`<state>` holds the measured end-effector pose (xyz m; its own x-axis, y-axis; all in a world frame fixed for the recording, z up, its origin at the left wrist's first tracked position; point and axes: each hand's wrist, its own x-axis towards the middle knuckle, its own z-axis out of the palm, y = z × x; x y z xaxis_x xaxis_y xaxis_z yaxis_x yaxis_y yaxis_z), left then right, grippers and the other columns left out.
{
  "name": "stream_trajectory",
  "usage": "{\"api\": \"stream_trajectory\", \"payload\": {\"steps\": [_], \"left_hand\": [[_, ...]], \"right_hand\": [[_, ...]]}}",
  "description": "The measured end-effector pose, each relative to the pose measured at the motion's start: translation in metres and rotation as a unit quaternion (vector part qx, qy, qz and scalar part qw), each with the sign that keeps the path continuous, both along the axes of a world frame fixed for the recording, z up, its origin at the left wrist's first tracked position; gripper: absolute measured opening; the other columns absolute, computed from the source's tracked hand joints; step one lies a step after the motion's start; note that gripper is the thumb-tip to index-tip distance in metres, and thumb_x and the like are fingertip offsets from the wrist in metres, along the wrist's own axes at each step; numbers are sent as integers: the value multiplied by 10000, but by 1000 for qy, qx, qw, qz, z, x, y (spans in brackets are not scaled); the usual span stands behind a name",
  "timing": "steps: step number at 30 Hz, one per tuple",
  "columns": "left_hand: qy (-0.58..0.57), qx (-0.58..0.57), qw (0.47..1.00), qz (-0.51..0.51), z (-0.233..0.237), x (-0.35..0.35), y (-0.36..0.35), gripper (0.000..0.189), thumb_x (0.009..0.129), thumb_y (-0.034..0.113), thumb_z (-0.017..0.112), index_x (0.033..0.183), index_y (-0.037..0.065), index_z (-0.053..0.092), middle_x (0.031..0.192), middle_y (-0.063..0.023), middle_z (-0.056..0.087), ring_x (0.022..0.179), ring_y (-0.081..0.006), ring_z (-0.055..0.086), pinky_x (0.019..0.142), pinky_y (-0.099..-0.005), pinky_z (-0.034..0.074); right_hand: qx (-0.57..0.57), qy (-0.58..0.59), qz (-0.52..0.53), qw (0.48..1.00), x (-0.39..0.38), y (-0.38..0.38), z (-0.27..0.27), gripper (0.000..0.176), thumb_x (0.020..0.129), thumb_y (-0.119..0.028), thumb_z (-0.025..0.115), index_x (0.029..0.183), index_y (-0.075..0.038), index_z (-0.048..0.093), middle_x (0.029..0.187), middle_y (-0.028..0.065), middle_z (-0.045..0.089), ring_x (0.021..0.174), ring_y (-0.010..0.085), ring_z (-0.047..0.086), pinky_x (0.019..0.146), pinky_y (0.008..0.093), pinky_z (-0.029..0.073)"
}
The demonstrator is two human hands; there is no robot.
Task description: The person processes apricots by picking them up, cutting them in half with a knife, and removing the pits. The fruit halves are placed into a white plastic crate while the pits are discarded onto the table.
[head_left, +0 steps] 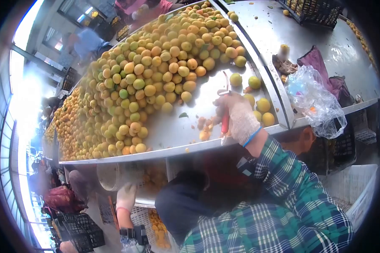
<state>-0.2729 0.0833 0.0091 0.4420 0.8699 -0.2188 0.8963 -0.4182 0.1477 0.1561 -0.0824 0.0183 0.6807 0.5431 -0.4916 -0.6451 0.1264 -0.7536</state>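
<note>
Fingers [222, 104] round red knife [225, 122] over fruit-heaped steel table [173, 130]

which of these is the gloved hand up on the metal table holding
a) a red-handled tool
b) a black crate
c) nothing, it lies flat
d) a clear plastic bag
a: the right hand is closed around a red-handled tool, on the metal table just beside the pile of yellow fruit; the plastic bag lies apart from it, off to the right.
</note>
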Motion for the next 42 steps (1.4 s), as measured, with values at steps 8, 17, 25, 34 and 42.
{"api": "stream_trajectory", "payload": {"steps": [8, 17, 25, 34, 42], "left_hand": [[-126, 70, 972, -188, 7, 244, 51, 420, 931, 397, 501, 1031, 14, 642, 983, -216, 643, 943, -381, 608, 816, -398, 468], [-105, -8, 990, 94, -23, 333, 56, 671, 862, 529, 563, 1036, -116, 623, 1023, -302, 640, 1021, -397, 609, 889, -424, 449], [-264, -164, 944, 108, -62, 308, 56, 512, 844, 468, 639, 973, -27, 651, 875, -129, 653, 758, -220, 610, 629, -329, 458], [-612, -432, 661, -35, -2, 279, -62, 629, 894, 441, 633, 1360, 68, 432, 1021, -21, 593, 755, -93, 532, 661, -225, 439], [-557, -412, 720, -26, -19, 272, -58, 771, 902, 669, 418, 1255, -11, 502, 1139, -101, 603, 1041, -209, 596, 935, -347, 462]], "right_hand": [[92, 83, -57, 991, 16, -22, 22, 275, 922, -263, 588, 1173, -150, 589, 751, 32, 557, 521, 131, 521, 409, 301, 451], [82, 39, 24, 996, 23, -32, 24, 312, 941, -293, 561, 1209, -135, 575, 691, 23, 533, 390, 111, 423, 337, 265, 372], [79, 0, 126, 989, 18, -35, 29, 342, 959, -288, 523, 1264, -138, 553, 725, 2, 521, 481, 79, 453, 402, 221, 390], [88, -335, 150, 926, -25, -22, -6, 432, 946, -310, 544, 1341, -148, 476, 868, 178, 651, 815, 345, 651, 747, 440, 505], [-90, -549, 223, 800, -45, -19, -6, 583, 868, -212, 554, 1391, -89, 327, 1032, 220, 623, 829, 408, 634, 706, 486, 509]]}}
